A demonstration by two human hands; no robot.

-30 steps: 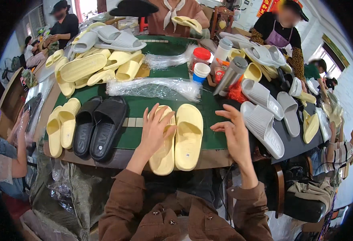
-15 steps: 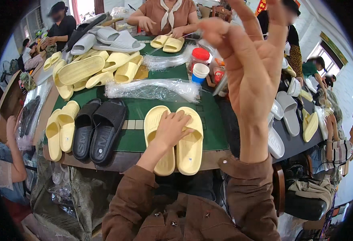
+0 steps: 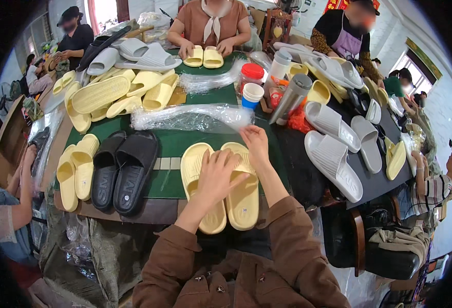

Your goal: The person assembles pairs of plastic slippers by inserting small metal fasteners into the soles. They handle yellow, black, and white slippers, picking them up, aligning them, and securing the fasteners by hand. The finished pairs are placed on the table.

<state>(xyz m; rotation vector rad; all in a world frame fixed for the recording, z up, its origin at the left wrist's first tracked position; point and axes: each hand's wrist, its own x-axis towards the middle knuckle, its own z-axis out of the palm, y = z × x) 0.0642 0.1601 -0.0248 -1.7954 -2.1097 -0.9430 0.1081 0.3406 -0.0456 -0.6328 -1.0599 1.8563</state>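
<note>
Both hands on a pair of pale yellow slides at the table's near edge.

The left hand [image 3: 217,177] lies open, palm down, fingers spread across the 2 yellow slides [image 3: 221,185], which sit side by side, soles down, on the green table [image 3: 172,146]. The right hand [image 3: 255,141] reaches past their toe end, fingers loosely curled at the edge of a long clear plastic bag [image 3: 190,118]; whether it grips the bag I cannot tell. Just left stands a pair of black slides [image 3: 126,169], then another yellow pair [image 3: 74,169]. To the right, grey slides [image 3: 334,154] lie on a dark surface.
</note>
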